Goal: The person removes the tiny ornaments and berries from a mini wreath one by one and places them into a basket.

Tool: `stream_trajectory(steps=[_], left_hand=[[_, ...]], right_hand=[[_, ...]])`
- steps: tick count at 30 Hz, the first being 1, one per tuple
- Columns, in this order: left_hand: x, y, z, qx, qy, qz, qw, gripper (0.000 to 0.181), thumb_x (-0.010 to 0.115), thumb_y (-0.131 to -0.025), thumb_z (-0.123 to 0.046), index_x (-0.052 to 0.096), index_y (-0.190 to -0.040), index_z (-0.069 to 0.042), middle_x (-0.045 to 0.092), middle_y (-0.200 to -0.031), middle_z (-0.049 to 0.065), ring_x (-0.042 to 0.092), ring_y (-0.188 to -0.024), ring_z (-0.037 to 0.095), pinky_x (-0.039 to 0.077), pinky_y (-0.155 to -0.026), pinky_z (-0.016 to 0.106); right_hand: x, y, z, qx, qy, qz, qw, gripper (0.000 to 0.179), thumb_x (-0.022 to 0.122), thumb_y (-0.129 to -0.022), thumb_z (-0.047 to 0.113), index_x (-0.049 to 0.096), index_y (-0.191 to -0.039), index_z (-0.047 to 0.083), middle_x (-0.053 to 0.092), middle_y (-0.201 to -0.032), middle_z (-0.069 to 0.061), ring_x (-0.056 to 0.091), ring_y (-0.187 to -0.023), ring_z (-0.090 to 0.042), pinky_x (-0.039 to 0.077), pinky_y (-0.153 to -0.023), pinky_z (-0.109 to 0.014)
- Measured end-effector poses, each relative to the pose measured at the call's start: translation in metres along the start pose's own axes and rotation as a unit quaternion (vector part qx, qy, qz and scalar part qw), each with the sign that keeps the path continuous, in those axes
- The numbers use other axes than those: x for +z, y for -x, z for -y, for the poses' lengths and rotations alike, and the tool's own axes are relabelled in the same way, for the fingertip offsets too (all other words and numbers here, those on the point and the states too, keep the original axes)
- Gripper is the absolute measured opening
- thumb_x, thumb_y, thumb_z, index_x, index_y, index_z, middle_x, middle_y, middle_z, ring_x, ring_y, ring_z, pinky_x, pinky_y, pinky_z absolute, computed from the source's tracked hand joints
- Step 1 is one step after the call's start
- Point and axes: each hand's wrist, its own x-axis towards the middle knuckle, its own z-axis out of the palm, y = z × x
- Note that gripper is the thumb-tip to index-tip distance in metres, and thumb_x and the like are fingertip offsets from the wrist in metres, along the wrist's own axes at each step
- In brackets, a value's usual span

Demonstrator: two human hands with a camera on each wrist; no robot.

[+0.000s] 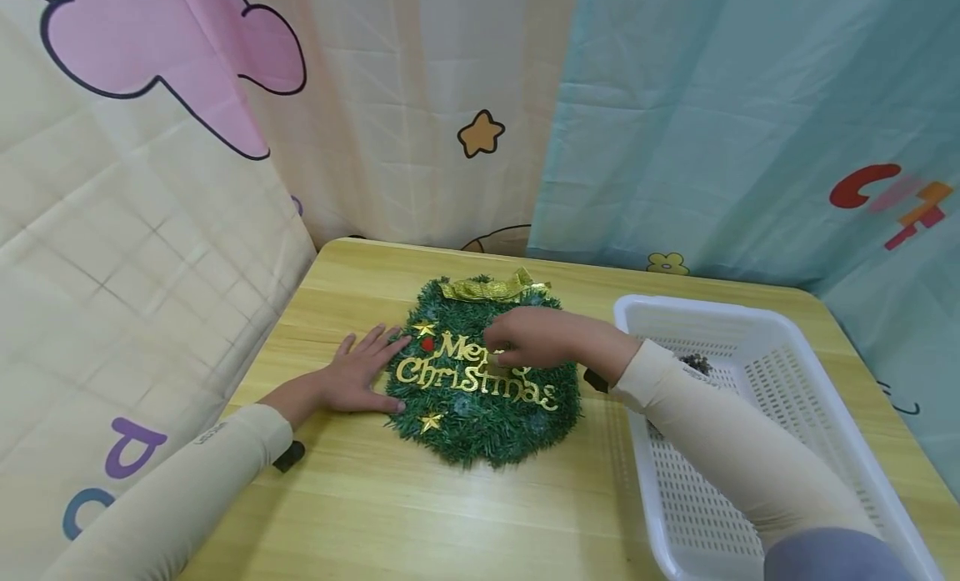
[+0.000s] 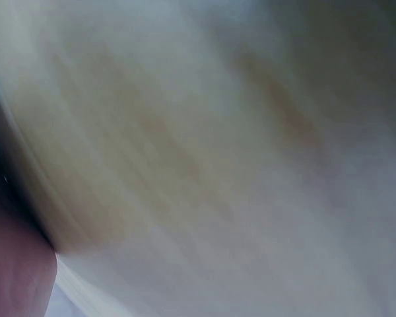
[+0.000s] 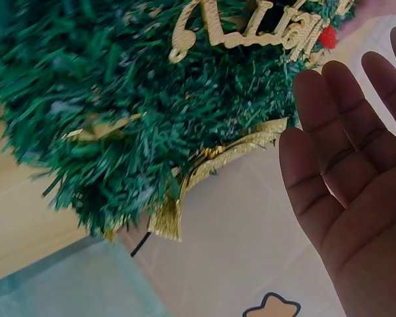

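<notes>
A green tinsel wreath (image 1: 480, 435) lies on the wooden table, with a gold "Merry Christmas" sign (image 1: 468, 379) across its middle. A gold ribbon bow (image 1: 491, 289) sits on its far edge. Gold stars (image 1: 430, 423) and a small red piece (image 1: 427, 344) decorate its left side. My left hand (image 1: 352, 379) rests with fingers spread at the wreath's left edge. Over the upper right of the sign is my right hand (image 1: 532, 335), its fingers bent downward and covering part of "Merry". The right wrist view shows the right hand's fingers (image 3: 343, 132) lightly curved; I cannot tell whether its fingertips pinch anything.
On the right stands a white perforated plastic basket (image 1: 633, 310), with a dark pine-cone-like piece (image 1: 697, 363) inside; the right forearm crosses above it. Printed curtains (image 1: 420, 131) hang behind and beside the table (image 1: 360, 498). The left wrist view is mostly a blurred pale surface.
</notes>
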Motion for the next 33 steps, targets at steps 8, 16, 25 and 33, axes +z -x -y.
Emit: stream_trajectory(steps=[8, 16, 25, 33], left_hand=[[-0.002, 0.001, -0.002, -0.001, -0.003, 0.001, 1.0, 0.109, 0.059, -0.082, -0.074, 0.011, -0.162, -0.018, 0.003, -0.166, 0.011, -0.002, -0.15, 0.037, -0.004, -0.11, 0.07], [-0.002, 0.0, -0.001, -0.003, -0.006, 0.001, 1.0, 0.109, 0.06, -0.082, -0.074, 0.011, -0.161, -0.017, 0.004, -0.166, 0.012, -0.002, -0.15, 0.038, -0.002, -0.11, 0.07], [-0.001, -0.002, 0.002, -0.007, -0.01, 0.004, 0.9999, 0.109, 0.058, -0.082, -0.076, 0.01, -0.162, -0.018, 0.002, -0.167, 0.009, -0.004, -0.151, 0.035, -0.001, -0.11, 0.07], [-0.002, 0.0, 0.001, -0.004, -0.008, 0.004, 0.9999, 0.109, 0.059, -0.083, -0.075, 0.011, -0.161, -0.017, 0.003, -0.166, 0.011, -0.002, -0.151, 0.036, 0.0, -0.11, 0.071]], right_hand=[[0.003, -0.031, 0.003, -0.011, -0.016, -0.006, 0.9998, 0.007, 0.057, -0.1, 0.012, 0.061, -0.093, 0.012, 0.051, -0.08, 0.003, 0.042, -0.07, -0.012, 0.036, -0.067, -0.032], [0.003, -0.056, 0.003, 0.007, -0.037, -0.012, 0.9992, 0.022, 0.058, -0.101, 0.012, 0.066, -0.12, 0.005, 0.067, -0.114, -0.006, 0.062, -0.1, -0.017, 0.049, -0.09, -0.036], [0.01, -0.078, 0.005, 0.008, -0.049, -0.03, 0.9983, 0.027, 0.053, -0.099, 0.0, 0.066, -0.123, 0.007, 0.065, -0.12, -0.008, 0.06, -0.11, -0.02, 0.048, -0.094, -0.036], [0.02, -0.094, 0.01, 0.013, -0.032, -0.036, 0.9987, 0.023, 0.058, -0.098, 0.003, 0.066, -0.119, 0.009, 0.063, -0.117, -0.005, 0.058, -0.107, -0.018, 0.047, -0.092, -0.034]])
